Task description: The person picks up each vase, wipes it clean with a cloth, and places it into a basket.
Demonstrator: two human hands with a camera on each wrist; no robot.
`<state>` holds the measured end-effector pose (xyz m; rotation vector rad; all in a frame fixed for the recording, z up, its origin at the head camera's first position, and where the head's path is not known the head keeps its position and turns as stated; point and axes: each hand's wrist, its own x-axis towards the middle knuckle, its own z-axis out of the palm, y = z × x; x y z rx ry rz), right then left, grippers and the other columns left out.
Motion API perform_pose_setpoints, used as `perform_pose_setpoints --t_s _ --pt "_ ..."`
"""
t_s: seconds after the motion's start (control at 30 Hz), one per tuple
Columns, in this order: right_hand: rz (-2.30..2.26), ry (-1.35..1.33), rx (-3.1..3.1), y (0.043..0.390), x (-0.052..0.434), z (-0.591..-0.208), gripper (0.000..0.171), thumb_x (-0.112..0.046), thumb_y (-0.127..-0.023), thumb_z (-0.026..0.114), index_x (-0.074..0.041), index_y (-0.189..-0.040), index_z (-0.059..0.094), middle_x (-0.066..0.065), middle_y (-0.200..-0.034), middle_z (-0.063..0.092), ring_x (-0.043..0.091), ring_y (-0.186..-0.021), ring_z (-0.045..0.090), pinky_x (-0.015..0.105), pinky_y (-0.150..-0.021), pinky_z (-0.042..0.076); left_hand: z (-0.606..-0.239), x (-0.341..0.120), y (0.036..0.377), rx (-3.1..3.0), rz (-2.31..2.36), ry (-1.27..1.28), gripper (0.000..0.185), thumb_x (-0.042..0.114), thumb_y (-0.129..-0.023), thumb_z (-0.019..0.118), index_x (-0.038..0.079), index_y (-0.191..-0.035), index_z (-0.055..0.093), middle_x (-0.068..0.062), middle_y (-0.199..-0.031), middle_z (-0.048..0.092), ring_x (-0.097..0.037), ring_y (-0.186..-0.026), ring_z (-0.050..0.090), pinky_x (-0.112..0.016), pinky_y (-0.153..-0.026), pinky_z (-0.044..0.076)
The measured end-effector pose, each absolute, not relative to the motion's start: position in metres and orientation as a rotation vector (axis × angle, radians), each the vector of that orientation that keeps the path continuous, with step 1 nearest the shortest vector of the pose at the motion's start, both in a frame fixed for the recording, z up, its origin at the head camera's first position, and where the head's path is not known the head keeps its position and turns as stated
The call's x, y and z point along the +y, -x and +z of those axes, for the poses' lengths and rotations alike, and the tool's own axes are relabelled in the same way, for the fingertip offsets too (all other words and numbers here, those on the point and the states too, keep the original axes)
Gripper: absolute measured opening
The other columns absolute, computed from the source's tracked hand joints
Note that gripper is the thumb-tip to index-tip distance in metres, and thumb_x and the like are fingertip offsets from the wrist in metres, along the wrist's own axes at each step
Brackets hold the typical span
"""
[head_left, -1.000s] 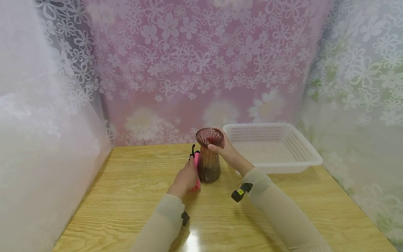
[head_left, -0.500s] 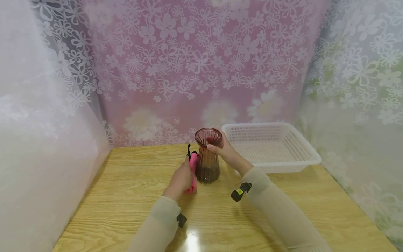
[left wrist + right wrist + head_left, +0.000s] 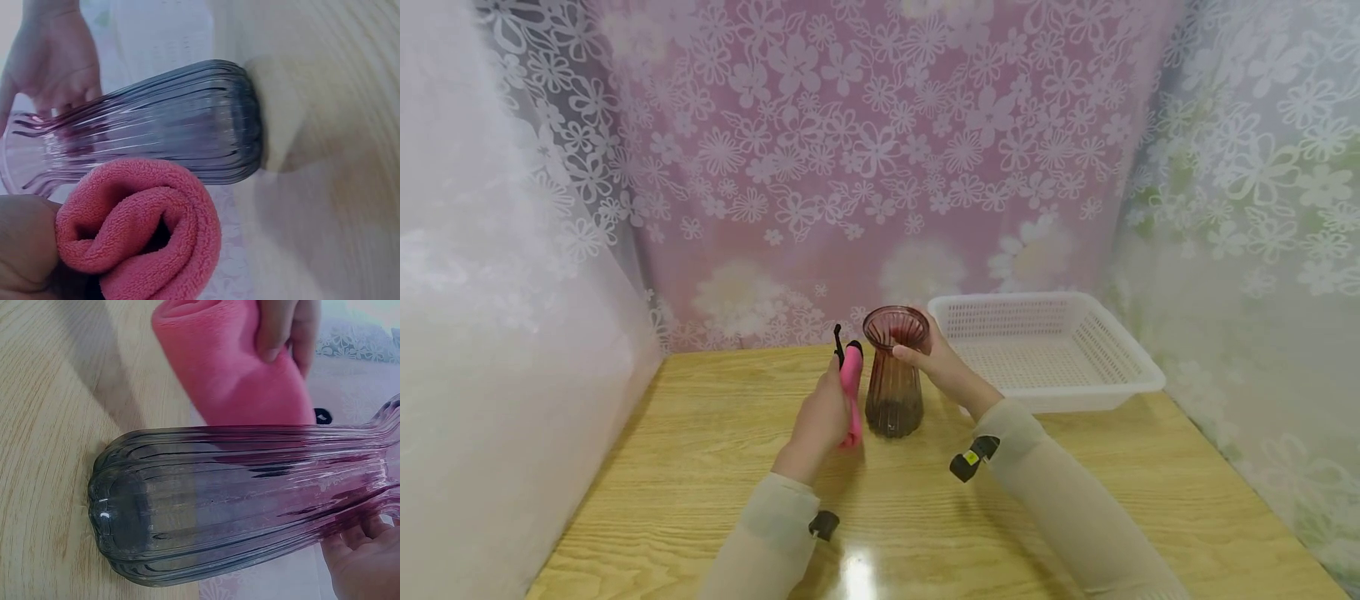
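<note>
White basket (image 3: pixel 1120 350) crowds vase (image 3: pixel 893 392) rightward; bare tabletop (image 3: pixel 700 433) leftward.

In the head view the right hand (image 3: pixel 942 367) has its fingertips hidden behind the vase (image 3: pixel 894 375), so its grip on the neck is only partly seen. The left wrist view cuts off the left hand (image 3: pixel 22 244) at the lower corner and the rolled pink cloth (image 3: pixel 140 231) at the bottom edge. The right wrist view crops the vase's flared mouth; the desk (image 3: pixel 337 187) is blurred.
</note>
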<state>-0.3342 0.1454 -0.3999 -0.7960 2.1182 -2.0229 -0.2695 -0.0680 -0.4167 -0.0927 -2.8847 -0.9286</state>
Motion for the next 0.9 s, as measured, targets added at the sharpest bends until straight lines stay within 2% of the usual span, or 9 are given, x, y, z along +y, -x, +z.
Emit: perform_pose_setpoints --t_s 0.43,0.63,0.8,0.9 --pt "-2.032 0.805 2.111 0.333 0.145 -0.399 0.091 -0.043 -0.092 0.071 -0.021 -0.158 0.012 0.019 -0.15 0.04 0.032 -0.143 0.035 0.053 -0.112 0.032 -0.393 -0.069 0.259 -2.753 -0.88 0.128 0.061 0.011 -0.103 0.04 0.003 -0.159 0.02 -0.021 -0.15 0.046 -0.029 -0.073 0.061 -0.046 -0.069 0.054" --pt "-2.02 0.806 2.112 0.332 0.145 -0.398 0.09 -0.042 -0.093 0.07 -0.022 -0.158 0.012 0.018 -0.15 0.04 0.031 -0.143 0.034 0.053 -0.112 0.032 -0.384 -0.068 0.256 -2.672 -0.883 0.148 0.06 0.011 -0.104 0.038 0.001 -0.159 0.016 -0.022 -0.152 0.042 -0.025 -0.061 0.055 -0.041 -0.059 0.051" --pt "-2.015 0.806 2.113 0.333 0.145 -0.399 0.085 -0.035 -0.096 0.068 -0.021 -0.158 0.011 0.019 -0.15 0.039 0.032 -0.143 0.034 0.054 -0.113 0.031 -0.381 -0.065 0.259 -2.589 -0.92 0.141 0.061 0.011 -0.105 0.038 0.003 -0.16 0.013 -0.021 -0.154 0.038 -0.024 -0.063 0.053 -0.038 -0.059 0.05" --pt "-2.023 0.798 2.111 0.333 0.145 -0.399 0.088 -0.035 -0.095 0.069 -0.018 -0.159 0.01 0.021 -0.15 0.039 0.033 -0.143 0.034 0.054 -0.113 0.031 -0.382 -0.062 0.263 -2.529 -0.968 0.135 0.063 0.01 -0.104 0.04 0.005 -0.161 0.012 -0.02 -0.155 0.038 -0.027 -0.07 0.058 -0.039 -0.063 0.052"
